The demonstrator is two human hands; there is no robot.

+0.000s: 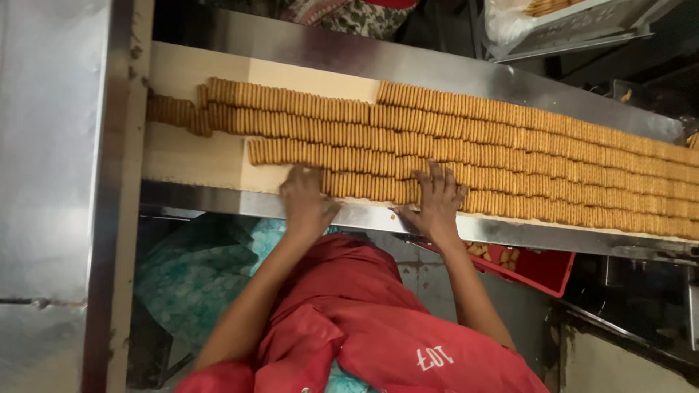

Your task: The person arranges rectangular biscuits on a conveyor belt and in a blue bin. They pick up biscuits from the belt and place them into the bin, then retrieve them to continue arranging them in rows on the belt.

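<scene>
Head view shows ridged tan biscuits (451, 145) standing edgewise in long rows on a pale belt (189, 156) (steel-framed). Left hand (304, 200) and right hand (435, 204) press the nearest row, fingers (437, 175) spread apart. A red crate (542, 269) below holds broken pieces.

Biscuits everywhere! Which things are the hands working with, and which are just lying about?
In use: left hand, right hand, nearest biscuit row, belt.
Lying about: red crate of broken bits, tray up top, steel panel.

Biscuit rows (466, 153) lie on the conveyor belt (189, 156), crate (535, 266) below.
</scene>
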